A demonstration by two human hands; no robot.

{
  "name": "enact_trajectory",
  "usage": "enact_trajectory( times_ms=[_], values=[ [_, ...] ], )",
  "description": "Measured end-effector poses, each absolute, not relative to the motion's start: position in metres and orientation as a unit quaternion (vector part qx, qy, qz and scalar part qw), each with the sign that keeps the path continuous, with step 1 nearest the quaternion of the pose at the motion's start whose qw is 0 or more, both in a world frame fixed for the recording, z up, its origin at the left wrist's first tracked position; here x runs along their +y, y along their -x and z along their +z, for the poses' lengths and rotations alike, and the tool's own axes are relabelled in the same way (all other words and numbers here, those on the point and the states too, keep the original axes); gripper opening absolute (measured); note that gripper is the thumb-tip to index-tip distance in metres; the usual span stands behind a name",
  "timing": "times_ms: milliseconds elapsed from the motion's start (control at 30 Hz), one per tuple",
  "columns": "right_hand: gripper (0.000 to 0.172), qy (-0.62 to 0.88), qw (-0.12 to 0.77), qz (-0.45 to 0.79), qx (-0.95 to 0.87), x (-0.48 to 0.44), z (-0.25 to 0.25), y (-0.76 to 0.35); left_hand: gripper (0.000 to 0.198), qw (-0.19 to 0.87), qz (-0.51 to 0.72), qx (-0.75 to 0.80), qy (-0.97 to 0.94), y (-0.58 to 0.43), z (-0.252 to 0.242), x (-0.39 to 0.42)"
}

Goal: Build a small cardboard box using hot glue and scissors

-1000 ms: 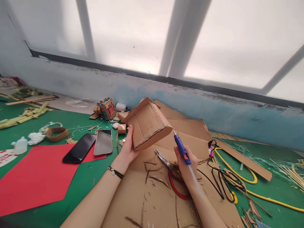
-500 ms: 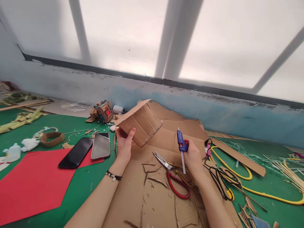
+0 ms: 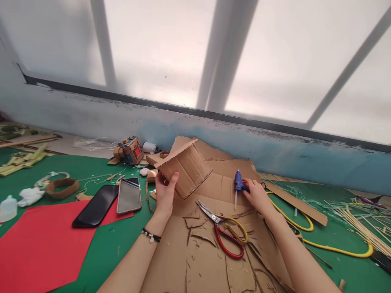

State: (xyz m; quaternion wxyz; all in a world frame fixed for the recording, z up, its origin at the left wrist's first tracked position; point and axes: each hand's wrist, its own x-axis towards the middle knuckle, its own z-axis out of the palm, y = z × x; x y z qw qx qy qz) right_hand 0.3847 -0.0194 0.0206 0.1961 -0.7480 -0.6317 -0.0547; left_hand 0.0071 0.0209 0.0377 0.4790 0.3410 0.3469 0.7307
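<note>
My left hand [image 3: 165, 193] grips a small cardboard box [image 3: 186, 173] by its near left side, thumb on the outer face. A flat cardboard panel covers the box's top, and the whole piece is tilted above the sheet. On the right, my right hand [image 3: 255, 196] is closed on the handle of a blue glue gun [image 3: 240, 182]. Its nozzle points up and away, with a clear glue stick hanging from the back. Between my arms, partly opened scissors [image 3: 220, 221] with red and yellow handles lie on a large cardboard sheet [image 3: 171, 248].
Two phones [image 3: 97, 206] lie partly on red paper [image 3: 49, 244] at left. A cardboard ring [image 3: 62, 189] and a small cardboard model [image 3: 130, 149] sit farther back. At right are a yellow cord [image 3: 339, 249], a cardboard strip [image 3: 301, 205] and thin wooden sticks [image 3: 363, 230].
My right hand has moved away toward the back right with the glue gun, setting it lower near the sheet. My left hand still holds the box, while the view has shifted slightly.
</note>
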Motion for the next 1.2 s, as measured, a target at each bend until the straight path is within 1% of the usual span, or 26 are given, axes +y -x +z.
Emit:
enact_trajectory(
  times_ms=[67,167,233,267,300,333,367,400,467,567,600,667,733,833,933,967,1067,1133,1200],
  values=[
    [0.043,0.756,0.171,-0.054,-0.63,-0.023,0.031,-0.38,0.067,0.474,0.728,0.359,-0.342,-0.006,0.037,0.02],
    [0.031,0.75,0.147,-0.059,-0.642,-0.044,0.042,-0.357,0.065,0.472,0.72,0.38,-0.339,-0.004,0.037,0.019],
    [0.021,0.71,0.127,-0.03,-0.692,-0.066,0.04,-0.333,0.064,0.473,0.714,0.389,-0.34,-0.003,0.037,0.017],
    [0.019,0.682,0.105,0.005,-0.724,-0.078,0.036,-0.32,0.064,0.474,0.711,0.391,-0.342,-0.003,0.037,0.017],
    [0.02,0.649,0.062,0.056,-0.756,-0.089,0.031,-0.308,0.064,0.474,0.709,0.392,-0.346,-0.003,0.037,0.016],
    [0.027,0.64,0.027,0.078,-0.764,-0.098,0.026,-0.297,0.065,0.474,0.706,0.393,-0.349,-0.004,0.038,0.015],
    [0.04,0.649,0.005,0.088,-0.756,-0.106,0.021,-0.288,0.065,0.473,0.704,0.394,-0.353,-0.004,0.038,0.015],
    [0.046,0.662,-0.011,0.099,-0.742,-0.112,0.017,-0.281,0.066,0.472,0.702,0.395,-0.358,-0.004,0.038,0.015],
    [0.053,0.679,-0.031,0.12,-0.723,-0.117,0.016,-0.271,0.066,0.469,0.697,0.399,-0.367,-0.004,0.039,0.015],
    [0.064,0.673,-0.034,0.131,-0.727,-0.118,0.021,-0.262,0.065,0.463,0.686,0.411,-0.383,-0.002,0.043,0.017],
    [0.065,0.668,-0.029,0.121,-0.734,-0.118,0.023,-0.26,0.064,0.46,0.681,0.415,-0.389,0.0,0.045,0.017],
    [0.057,0.657,-0.012,0.08,-0.749,-0.118,0.023,-0.258,0.062,0.452,0.674,0.423,-0.403,0.004,0.05,0.018],
    [0.043,0.647,0.023,0.018,-0.762,-0.119,0.018,-0.261,0.061,0.438,0.669,0.434,-0.415,0.01,0.057,0.017],
    [0.031,0.636,0.126,-0.056,-0.76,-0.123,0.009,-0.278,0.066,0.406,0.668,0.452,-0.43,0.023,0.069,0.01],
    [0.018,0.658,0.244,-0.006,-0.713,-0.13,0.007,-0.298,0.077,0.346,0.662,0.475,-0.466,0.038,0.077,-0.005],
    [0.023,0.685,0.291,0.008,-0.668,-0.133,0.009,-0.302,0.08,0.317,0.656,0.483,-0.485,0.041,0.078,-0.012],
    [0.047,0.734,0.427,0.083,-0.522,-0.144,0.019,-0.301,0.085,0.239,0.643,0.502,-0.527,0.042,0.075,-0.032],
    [0.057,0.718,0.512,0.158,-0.444,-0.149,0.024,-0.289,0.089,0.221,0.638,0.513,-0.53,0.036,0.069,-0.043],
    [0.061,0.66,0.593,0.248,-0.389,-0.154,0.022,-0.273,0.09,0.226,0.618,0.533,-0.532,0.029,0.062,-0.05]
  ],
)
